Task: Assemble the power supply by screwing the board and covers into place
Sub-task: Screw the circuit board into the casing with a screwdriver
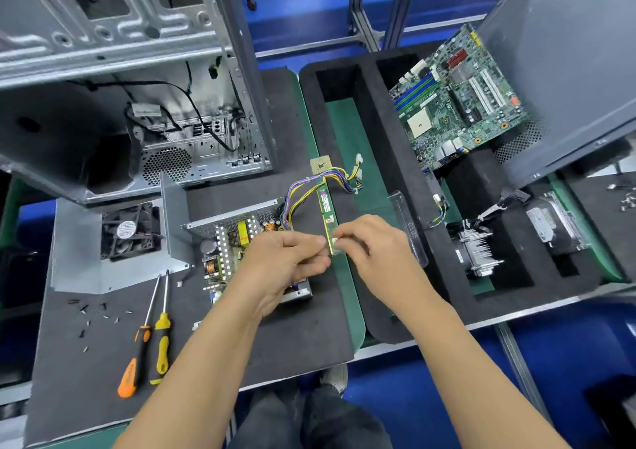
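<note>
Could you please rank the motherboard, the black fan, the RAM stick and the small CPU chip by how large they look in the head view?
1. motherboard
2. black fan
3. RAM stick, long but thin, its near end behind the fingers
4. CPU chip

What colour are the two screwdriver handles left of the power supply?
One screwdriver is orange and black, the other yellow and black; head view.

The left hand [285,262] covers part of the power supply board [230,252]. Whatever the fingertips [335,238] pinch is too small to tell. The tiny screws [93,317] look blurry.
</note>
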Demonstrator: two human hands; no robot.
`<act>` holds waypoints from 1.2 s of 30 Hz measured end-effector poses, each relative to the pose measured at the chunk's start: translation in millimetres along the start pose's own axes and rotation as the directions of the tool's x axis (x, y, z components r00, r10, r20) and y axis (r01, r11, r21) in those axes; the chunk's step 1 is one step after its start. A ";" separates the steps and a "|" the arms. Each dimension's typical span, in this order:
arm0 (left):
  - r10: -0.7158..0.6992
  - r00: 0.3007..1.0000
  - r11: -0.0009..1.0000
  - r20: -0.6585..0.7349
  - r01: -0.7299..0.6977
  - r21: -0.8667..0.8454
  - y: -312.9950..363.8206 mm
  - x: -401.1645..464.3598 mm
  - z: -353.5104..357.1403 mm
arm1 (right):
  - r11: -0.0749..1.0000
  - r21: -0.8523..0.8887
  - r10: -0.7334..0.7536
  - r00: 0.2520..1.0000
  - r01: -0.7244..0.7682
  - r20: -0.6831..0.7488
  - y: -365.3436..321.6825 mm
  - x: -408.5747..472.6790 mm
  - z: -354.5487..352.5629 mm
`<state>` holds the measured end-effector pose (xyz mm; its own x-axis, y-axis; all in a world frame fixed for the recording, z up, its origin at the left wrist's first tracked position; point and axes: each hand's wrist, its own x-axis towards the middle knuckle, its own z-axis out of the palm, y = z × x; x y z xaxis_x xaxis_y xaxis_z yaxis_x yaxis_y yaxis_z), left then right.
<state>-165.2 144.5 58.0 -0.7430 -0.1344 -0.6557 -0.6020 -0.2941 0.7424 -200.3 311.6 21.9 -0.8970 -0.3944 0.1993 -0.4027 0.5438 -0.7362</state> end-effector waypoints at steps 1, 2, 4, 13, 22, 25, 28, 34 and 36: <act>0.004 1.000 1.000 -0.031 -0.004 -0.001 0.4 0.1 -3.8 | 0.995 -0.095 0.025 1.000 -0.027 -0.016 8.8 -1.0 -1.2; 0.009 0.998 1.000 -0.054 -0.009 -0.005 0.9 -0.3 -9.0 | 0.976 -0.199 0.082 0.996 -0.084 -0.020 19.0 -2.2 -3.3; 0.016 0.997 1.000 -0.072 -0.018 -0.026 2.3 -2.1 -22.4 | 0.880 -0.418 0.248 0.969 -0.225 0.002 36.7 -5.9 -5.5; 0.013 0.996 0.950 -0.084 -0.039 -0.311 0.2 -25.7 -78.0 | 0.942 0.214 0.252 0.966 -0.259 0.061 -28.1 10.7 15.3; -0.030 0.913 0.823 -0.406 -0.208 -0.528 -38.4 -55.2 -173.5 | 0.916 0.012 -0.400 0.910 0.401 0.113 -135.8 -41.6 89.2; -0.076 0.881 0.788 -0.466 -0.233 -0.570 -51.0 -60.7 -202.3 | 0.841 -0.277 -0.349 0.857 0.464 0.378 -152.9 -73.3 139.3; -0.116 0.870 0.776 -0.480 -0.223 -0.591 -58.1 -65.2 -220.6 | 0.815 -0.399 -0.212 0.856 0.421 0.471 -160.6 -78.8 177.0; -0.136 0.853 0.771 -0.503 -0.228 -0.595 -67.4 -66.4 -240.3 | 0.826 -0.447 -0.099 0.870 0.343 0.484 -165.8 -70.8 209.4; -0.138 0.864 0.773 -0.485 -0.212 -0.598 -67.9 -64.8 -240.9 | 0.839 -0.453 -0.070 0.886 0.300 0.457 -169.7 -68.1 209.0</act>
<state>-5.7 -54.7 17.0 -0.4164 -0.5342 -0.7357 -0.1324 -0.7649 0.6304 -32.8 91.4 -1.9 -0.6837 -0.7266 -0.0675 -0.6898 0.6737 -0.2650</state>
